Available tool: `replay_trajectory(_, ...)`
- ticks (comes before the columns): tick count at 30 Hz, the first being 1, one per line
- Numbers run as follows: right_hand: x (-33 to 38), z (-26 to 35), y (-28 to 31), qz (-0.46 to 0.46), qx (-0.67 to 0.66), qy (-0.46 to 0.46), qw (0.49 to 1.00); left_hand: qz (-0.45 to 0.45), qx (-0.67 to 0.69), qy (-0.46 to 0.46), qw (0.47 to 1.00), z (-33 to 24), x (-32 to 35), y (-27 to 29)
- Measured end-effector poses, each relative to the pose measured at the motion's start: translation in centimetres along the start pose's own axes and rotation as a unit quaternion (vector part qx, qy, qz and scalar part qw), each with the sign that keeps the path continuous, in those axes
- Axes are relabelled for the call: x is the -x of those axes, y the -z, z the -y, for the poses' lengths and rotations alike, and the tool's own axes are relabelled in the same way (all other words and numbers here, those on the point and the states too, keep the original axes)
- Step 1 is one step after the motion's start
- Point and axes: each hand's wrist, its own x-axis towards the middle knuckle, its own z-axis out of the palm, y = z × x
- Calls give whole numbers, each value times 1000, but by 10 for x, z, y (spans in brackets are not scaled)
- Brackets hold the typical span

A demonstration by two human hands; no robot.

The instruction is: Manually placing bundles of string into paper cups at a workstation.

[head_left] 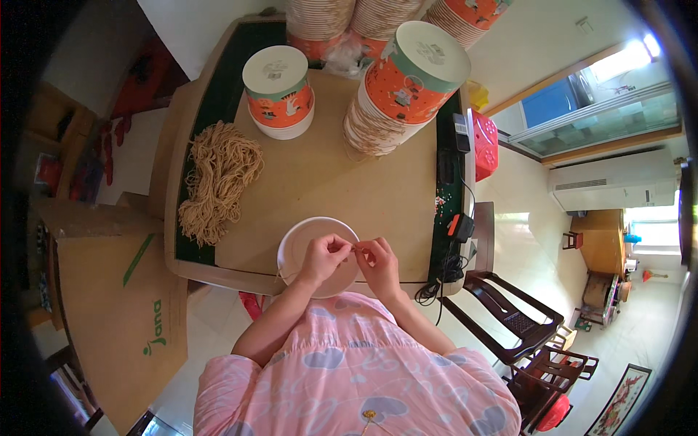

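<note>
A white paper cup point(302, 240) lies on its side at the near edge of the brown table point(327, 174), its open mouth facing me. My left hand point(323, 258) rests over the cup's rim, fingers pinched on a thin tan string point(354, 248). My right hand point(378, 263) pinches the same string from the other side, fingertips nearly touching the left ones. A bundle of tan strings point(218, 178) lies on the table's left part.
Stacks of orange-and-white paper cups point(280, 91) point(407, 83) stand at the table's far side, more stacks behind. A cardboard box point(109, 305) sits at the left. A red basket point(486, 142), black cables point(451, 240) and dark wooden chairs point(523, 327) are at the right.
</note>
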Motion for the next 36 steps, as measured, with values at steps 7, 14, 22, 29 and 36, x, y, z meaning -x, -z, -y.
replay_trajectory(7,-1,1,1,1,22,20,1000,1,-12,-10,1000,1,1,3)
replay_trajectory(14,-3,3,2,10,49,26,998,-2,7,9,1000,-8,3,5)
replay_trajectory(22,-3,2,2,8,60,42,997,19,0,3,1000,-6,3,3)
replay_trajectory(29,-3,0,2,11,49,44,998,-15,66,27,997,-6,1,2)
replay_trajectory(36,-2,4,2,7,51,41,998,23,-7,3,1000,-3,2,4)
